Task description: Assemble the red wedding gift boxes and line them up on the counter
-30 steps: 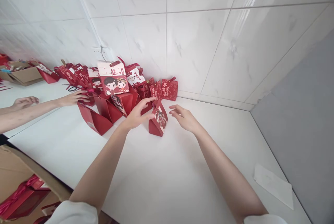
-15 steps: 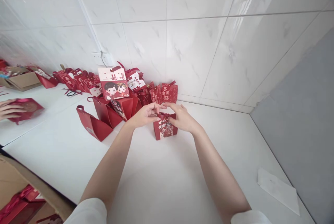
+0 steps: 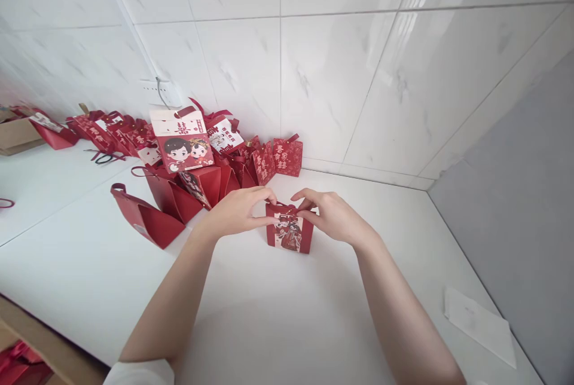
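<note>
A small red gift box (image 3: 291,234) with a printed couple on its front stands upright on the white table, a dark red ribbon at its top. My left hand (image 3: 249,208) is at the box's upper left, thumb and index finger apart around the corner, thumb over the front. On the other side, my right hand (image 3: 329,213) has thumb and fingertips bent together at the ribbon by the upper right edge. What lies between those fingertips is too small to make out.
Many red gift boxes (image 3: 188,155) crowd along the wall at left, with open red ones (image 3: 147,220) in front. Scissors (image 3: 105,158) lie behind. Cardboard boxes (image 3: 20,136) stand far left; white paper (image 3: 479,325) lies right.
My hands have moved apart from each other above the box, and the box is turned slightly. The view has shifted, and the other person's hand at the left is out of view.
</note>
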`<action>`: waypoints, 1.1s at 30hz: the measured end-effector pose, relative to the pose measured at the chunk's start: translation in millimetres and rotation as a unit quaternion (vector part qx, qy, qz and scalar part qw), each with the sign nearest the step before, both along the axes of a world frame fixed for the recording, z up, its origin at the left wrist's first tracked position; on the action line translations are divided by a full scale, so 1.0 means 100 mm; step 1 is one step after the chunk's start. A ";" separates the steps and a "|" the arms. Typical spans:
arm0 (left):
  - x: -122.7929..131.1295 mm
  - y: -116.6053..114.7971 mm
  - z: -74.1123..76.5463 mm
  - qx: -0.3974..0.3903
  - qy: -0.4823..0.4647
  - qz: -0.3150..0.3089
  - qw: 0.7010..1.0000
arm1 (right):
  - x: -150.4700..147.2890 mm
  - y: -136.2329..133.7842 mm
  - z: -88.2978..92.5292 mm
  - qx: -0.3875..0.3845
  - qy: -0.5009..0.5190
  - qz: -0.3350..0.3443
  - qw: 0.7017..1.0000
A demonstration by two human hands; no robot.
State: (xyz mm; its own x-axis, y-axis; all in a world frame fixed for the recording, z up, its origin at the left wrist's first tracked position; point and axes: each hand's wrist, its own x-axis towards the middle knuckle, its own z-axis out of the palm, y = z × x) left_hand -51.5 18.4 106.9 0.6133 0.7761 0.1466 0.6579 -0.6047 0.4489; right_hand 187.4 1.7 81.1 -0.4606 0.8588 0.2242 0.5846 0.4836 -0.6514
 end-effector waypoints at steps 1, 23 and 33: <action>0.00 0.01 -0.01 -0.002 0.003 0.010 1.000 | 0.01 -0.02 0.01 0.002 -0.005 -0.003 1.000; 0.09 -0.02 -0.15 -0.074 -0.067 0.020 0.995 | -0.17 0.03 -0.07 0.021 -0.029 -0.044 0.998; 0.13 -0.03 -0.18 -0.083 -0.003 0.046 0.995 | -0.06 0.04 0.01 0.006 0.013 0.064 0.998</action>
